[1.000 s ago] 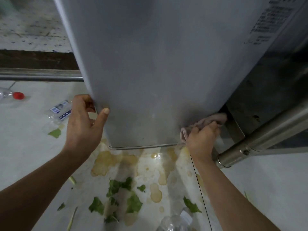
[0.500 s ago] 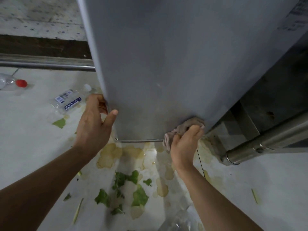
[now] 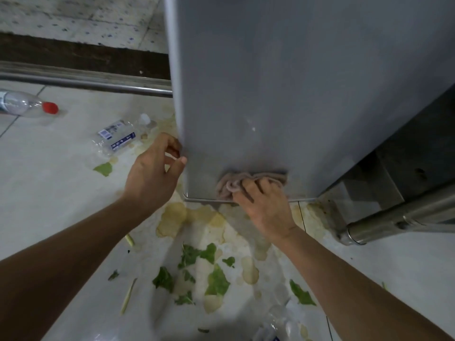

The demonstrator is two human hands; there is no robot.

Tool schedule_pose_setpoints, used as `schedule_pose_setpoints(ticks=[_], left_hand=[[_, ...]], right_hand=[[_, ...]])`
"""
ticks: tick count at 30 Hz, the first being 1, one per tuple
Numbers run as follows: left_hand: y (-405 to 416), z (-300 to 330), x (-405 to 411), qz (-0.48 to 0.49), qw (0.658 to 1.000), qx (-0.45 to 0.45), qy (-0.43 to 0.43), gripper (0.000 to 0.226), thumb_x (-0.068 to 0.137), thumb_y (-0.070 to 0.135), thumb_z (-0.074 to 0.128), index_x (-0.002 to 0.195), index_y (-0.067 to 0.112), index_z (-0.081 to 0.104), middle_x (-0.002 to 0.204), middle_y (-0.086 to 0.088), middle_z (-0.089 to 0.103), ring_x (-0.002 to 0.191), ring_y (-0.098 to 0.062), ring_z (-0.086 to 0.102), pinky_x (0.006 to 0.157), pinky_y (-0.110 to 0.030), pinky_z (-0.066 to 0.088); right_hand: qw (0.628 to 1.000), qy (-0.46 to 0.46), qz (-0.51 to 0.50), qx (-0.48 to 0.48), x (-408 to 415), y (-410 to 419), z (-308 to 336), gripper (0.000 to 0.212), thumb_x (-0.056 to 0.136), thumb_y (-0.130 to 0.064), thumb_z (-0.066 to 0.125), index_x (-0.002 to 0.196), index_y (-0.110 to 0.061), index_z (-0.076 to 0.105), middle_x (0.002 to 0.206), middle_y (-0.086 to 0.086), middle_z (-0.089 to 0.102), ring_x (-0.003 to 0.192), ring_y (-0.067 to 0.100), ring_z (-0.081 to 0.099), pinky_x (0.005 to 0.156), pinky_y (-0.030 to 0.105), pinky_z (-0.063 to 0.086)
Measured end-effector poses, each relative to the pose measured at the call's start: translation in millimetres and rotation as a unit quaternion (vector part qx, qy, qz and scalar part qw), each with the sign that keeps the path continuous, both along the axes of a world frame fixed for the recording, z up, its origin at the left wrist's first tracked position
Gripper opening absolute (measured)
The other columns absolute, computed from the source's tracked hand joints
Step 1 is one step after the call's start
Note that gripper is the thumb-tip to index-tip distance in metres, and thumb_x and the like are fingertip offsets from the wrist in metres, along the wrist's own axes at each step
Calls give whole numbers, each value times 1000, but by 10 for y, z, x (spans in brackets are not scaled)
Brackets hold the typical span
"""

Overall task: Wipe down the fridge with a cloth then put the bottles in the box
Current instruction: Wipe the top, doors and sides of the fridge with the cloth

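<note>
The grey fridge (image 3: 283,82) fills the upper middle of the view, seen from above. My right hand (image 3: 264,207) presses a crumpled pinkish cloth (image 3: 243,183) against the fridge's lower front, just above its bottom edge. My left hand (image 3: 154,175) grips the fridge's left front corner, thumb on the front face. A clear bottle with a red cap (image 3: 27,104) lies on the floor at far left. Nearer the fridge lies a crushed clear bottle with a blue-and-white label (image 3: 118,139). Another clear bottle (image 3: 275,326) is partly visible at the bottom edge. No box is in view.
The pale tiled floor (image 3: 49,205) carries yellowish spill stains (image 3: 172,217) and several green leaf scraps (image 3: 209,274) in front of the fridge. A metal rail (image 3: 86,82) runs along the left wall. A steel pipe (image 3: 398,222) and dark metal unit stand at right.
My right hand has slid the cloth leftward along the fridge's bottom edge, from the right corner toward the middle. My left hand keeps its hold on the left corner. The view has shifted.
</note>
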State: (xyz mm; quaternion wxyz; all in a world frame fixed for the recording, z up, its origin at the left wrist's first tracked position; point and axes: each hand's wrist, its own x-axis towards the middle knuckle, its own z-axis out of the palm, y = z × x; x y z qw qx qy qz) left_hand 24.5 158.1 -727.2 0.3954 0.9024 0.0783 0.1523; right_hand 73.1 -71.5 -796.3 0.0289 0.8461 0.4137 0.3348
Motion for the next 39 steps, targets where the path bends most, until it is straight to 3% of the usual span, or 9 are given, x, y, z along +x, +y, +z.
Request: schedule_pose_setpoints(ticks=[3, 8, 10, 14, 17, 20, 26, 34, 39], left_hand=[[25, 22, 8, -6, 1000, -13, 19, 10, 90, 22, 55, 93, 24, 46, 91, 7, 61, 82, -12, 61, 69, -28, 41], [97, 34, 6, -23, 998, -52, 41, 12, 89, 19, 56, 94, 27, 49, 88, 13, 62, 79, -2, 60, 67, -21, 42], [145, 20, 10, -35, 996, -59, 52, 17, 88, 12, 55, 91, 29, 53, 85, 17, 63, 78, 5, 59, 66, -16, 42], [245, -6, -6, -79, 992, -49, 85, 27, 85, 2, 55, 96, 27, 56, 91, 10, 67, 83, 4, 63, 67, -2, 42], [278, -17, -28, -93, 992, -30, 85, 32, 86, 1, 54, 106, 25, 55, 97, 7, 67, 90, -7, 65, 79, -14, 49], [329, -47, -72, -95, 993, -25, 72, 34, 86, 0, 54, 112, 22, 55, 99, 4, 65, 89, -13, 65, 84, -29, 53], [480, -162, -148, -48, 995, -28, 79, 36, 86, -1, 51, 113, 21, 54, 99, 4, 64, 87, -13, 64, 81, -30, 53], [636, -284, -258, -10, 994, -27, 105, 38, 85, -4, 44, 112, 22, 52, 102, 5, 61, 89, -17, 63, 79, -36, 53], [725, -284, -367, -4, 994, -22, 111, 36, 86, -2, 47, 112, 22, 52, 98, 7, 60, 88, -15, 63, 81, -33, 51]], right_hand=[[998, 25, 21, -53, -1, -57, 60, 17, 78, -14, 72, 93, -19, 67, 97, 5, 64, 73, 25, 56, 60, 35, 44], [974, -92, 10, 205, 97, 148, 536, 26, 90, -2, 61, 109, -16, 51, 102, 12, 52, 74, 27, 56, 62, 35, 48], [966, -127, 0, 224, 99, 278, 523, 30, 90, -4, 60, 113, -21, 52, 109, 10, 45, 81, 25, 51, 68, 33, 45], [989, -117, 59, 70, 85, 375, 239, 28, 90, -9, 58, 110, -26, 65, 114, 3, 44, 76, 24, 39, 62, 38, 41], [985, -75, 99, -120, 43, 365, 93, 18, 81, -26, 70, 98, -31, 72, 113, -7, 61, 78, 20, 39, 59, 33, 39], [990, -79, 92, -65, 9, 396, 250, 18, 82, -27, 73, 100, -26, 72, 104, -3, 68, 74, 22, 47, 59, 33, 39], [968, -207, 67, 125, 109, 775, 918, 19, 92, -18, 64, 110, -22, 70, 113, -1, 48, 79, 26, 42, 65, 38, 32], [977, -196, 67, -47, 48, 966, 393, 31, 89, -22, 56, 118, -24, 67, 117, -16, 65, 86, 19, 39, 72, 32, 31], [986, -23, 49, -160, -87, 973, -112, 43, 96, -18, 32, 130, -19, 58, 114, -4, 68, 83, 17, 61, 68, 32, 44]])
